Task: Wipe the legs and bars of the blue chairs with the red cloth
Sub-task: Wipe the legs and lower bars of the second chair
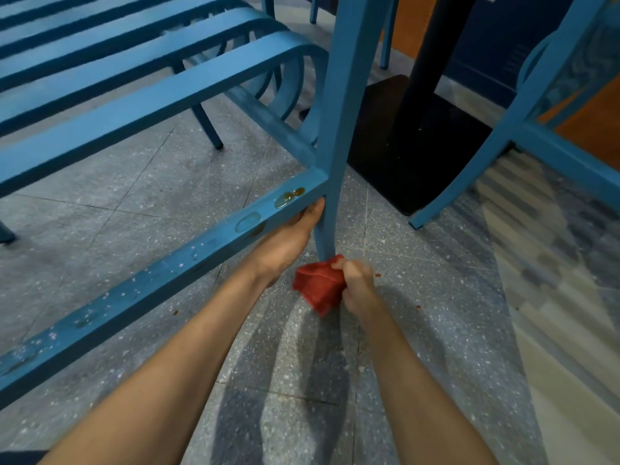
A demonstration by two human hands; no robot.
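A blue chair fills the left of the view, its slatted seat above and a long lower bar [174, 263] running diagonally, speckled with white spots and brownish liquid drops near its right end. The bar meets an upright blue leg [335, 162]. My left hand [288, 243] reaches under the bar and grips it where it joins the leg. My right hand [355, 283] holds the bunched red cloth [318, 286] against the foot of that leg, close to the floor.
A black table post on a square black base [416, 146] stands just behind the leg. A second blue chair [523, 129] stands at the right. More blue legs show at the back. The floor is grey speckled tile with a striped patch at right.
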